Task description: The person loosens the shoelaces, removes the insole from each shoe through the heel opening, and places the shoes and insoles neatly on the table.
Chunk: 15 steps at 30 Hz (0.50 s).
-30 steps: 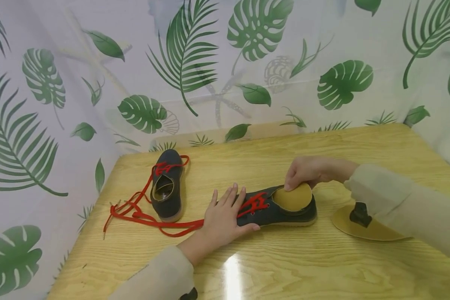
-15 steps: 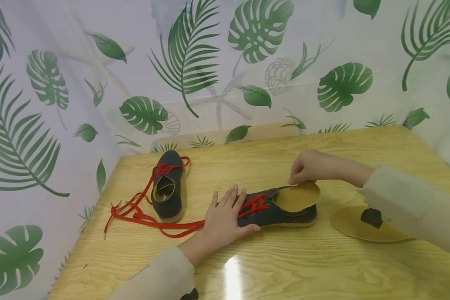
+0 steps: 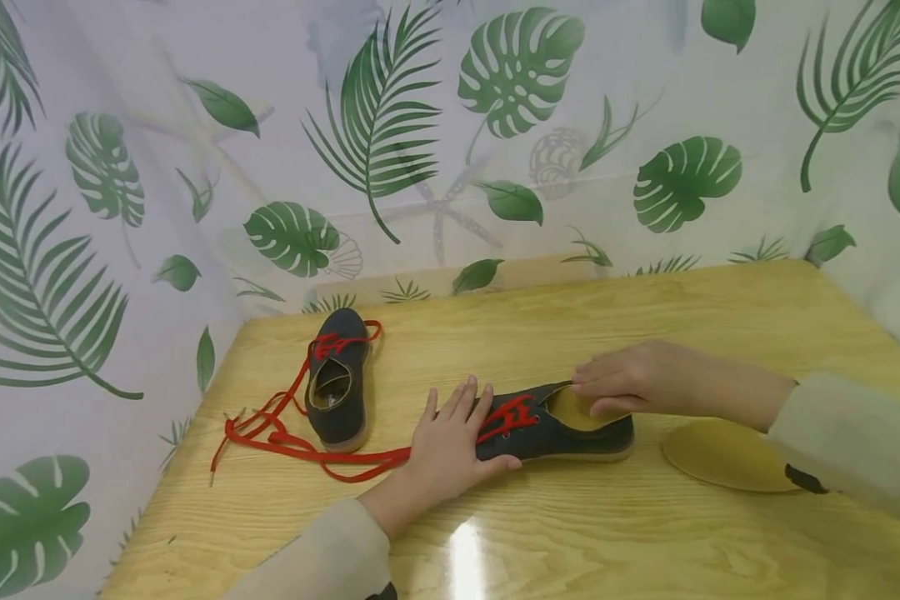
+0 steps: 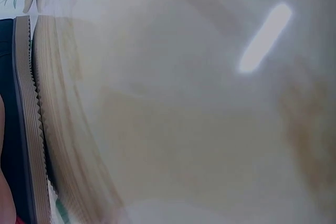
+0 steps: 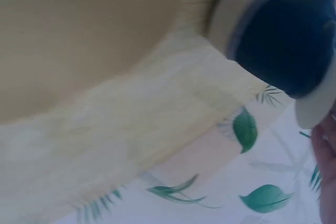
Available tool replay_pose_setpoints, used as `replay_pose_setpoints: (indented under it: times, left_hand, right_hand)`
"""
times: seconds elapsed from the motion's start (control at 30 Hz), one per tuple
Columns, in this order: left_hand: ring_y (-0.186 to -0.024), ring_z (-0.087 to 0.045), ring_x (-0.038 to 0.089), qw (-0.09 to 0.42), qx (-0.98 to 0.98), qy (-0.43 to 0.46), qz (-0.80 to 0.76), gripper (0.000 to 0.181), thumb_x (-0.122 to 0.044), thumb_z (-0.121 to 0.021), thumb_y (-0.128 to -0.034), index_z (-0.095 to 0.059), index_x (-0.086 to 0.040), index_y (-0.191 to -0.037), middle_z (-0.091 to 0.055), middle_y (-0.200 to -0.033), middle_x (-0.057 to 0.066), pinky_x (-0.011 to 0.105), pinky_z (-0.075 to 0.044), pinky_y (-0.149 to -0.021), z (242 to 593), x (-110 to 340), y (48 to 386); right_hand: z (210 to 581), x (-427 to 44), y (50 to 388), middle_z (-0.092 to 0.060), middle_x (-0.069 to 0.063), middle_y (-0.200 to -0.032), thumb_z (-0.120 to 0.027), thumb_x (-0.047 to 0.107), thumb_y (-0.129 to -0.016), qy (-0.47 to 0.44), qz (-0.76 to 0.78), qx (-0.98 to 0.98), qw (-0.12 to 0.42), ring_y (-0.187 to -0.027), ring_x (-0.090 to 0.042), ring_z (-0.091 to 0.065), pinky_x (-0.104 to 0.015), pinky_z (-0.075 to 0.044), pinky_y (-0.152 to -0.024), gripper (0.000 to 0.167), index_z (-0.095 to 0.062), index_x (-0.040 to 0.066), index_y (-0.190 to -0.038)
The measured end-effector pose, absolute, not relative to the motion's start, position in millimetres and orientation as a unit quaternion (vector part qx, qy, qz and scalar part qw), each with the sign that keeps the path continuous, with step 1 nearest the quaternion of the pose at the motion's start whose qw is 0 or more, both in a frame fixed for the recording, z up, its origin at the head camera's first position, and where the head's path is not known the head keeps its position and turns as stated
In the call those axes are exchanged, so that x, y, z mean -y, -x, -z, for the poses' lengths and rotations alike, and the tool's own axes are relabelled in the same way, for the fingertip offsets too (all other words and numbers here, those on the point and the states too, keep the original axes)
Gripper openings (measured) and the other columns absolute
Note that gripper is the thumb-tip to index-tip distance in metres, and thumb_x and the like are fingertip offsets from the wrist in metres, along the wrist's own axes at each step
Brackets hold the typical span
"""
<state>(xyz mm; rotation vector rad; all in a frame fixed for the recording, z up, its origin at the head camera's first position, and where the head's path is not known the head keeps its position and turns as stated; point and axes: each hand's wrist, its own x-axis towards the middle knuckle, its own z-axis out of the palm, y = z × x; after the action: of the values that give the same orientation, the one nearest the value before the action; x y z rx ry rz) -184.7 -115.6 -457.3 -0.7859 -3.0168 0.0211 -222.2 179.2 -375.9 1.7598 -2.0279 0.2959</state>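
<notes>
A dark navy shoe (image 3: 555, 446) with red laces lies sideways on the table, its heel to the right. Across its toe end rests my left hand (image 3: 446, 442), palm down with the fingers spread. At the shoe's opening, my right hand (image 3: 633, 379) lies over a tan insole (image 3: 573, 410), its fingers fairly straight; the insole is partly inside the shoe. In the right wrist view the shoe's heel (image 5: 289, 38) shows, with some fingers (image 5: 326, 156) at the right edge. The left wrist view catches a strip of the shoe's sole (image 4: 31, 124).
Another navy shoe (image 3: 337, 417) stands at the back left, its long red laces (image 3: 300, 450) trailing over the table. A second tan insole (image 3: 720, 454) lies under my right sleeve. Behind the wooden table (image 3: 570, 533) hangs a leaf-patterned cloth (image 3: 435, 125).
My right hand first pinched the insole's edge and drew it towards the heel. Its fingers have since straightened and lowered over the insole. The left hand has stayed on the shoe.
</notes>
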Motion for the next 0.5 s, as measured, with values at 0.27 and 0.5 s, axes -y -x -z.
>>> replay_pose_setpoints:
  times: [0.27, 0.5]
  left_hand:
    - [-0.145, -0.019, 0.022, 0.017, 0.967, 0.255, -0.013, 0.099, -0.082, -0.036, -0.0793, -0.017, -0.018, -0.153, -0.018, -0.158, 0.008, 0.052, -0.01, -0.116, 460.0, 114.9, 185.3]
    - [-0.145, -0.018, 0.022, 0.017, 0.967, 0.255, -0.017, 0.099, -0.082, -0.034, -0.0793, -0.016, -0.018, -0.153, -0.017, -0.158, 0.008, 0.051, -0.01, -0.116, 460.7, 115.7, 184.9]
  right_hand:
    - [395.8, -195.7, 224.3, -0.073, -0.012, -0.088, -0.054, 0.035, -0.096, -0.684, -0.129, 0.614, 0.372, -0.076, -0.022, -0.071, -0.032, -0.057, -0.06, 0.04, -0.075, 0.002, -0.089]
    - [405.3, -204.0, 223.6, -0.073, -0.01, -0.092, -0.053, 0.032, -0.097, -0.684, -0.108, 0.623, 0.364, -0.082, -0.019, -0.071, -0.029, -0.057, -0.067, 0.035, -0.073, 0.004, -0.099]
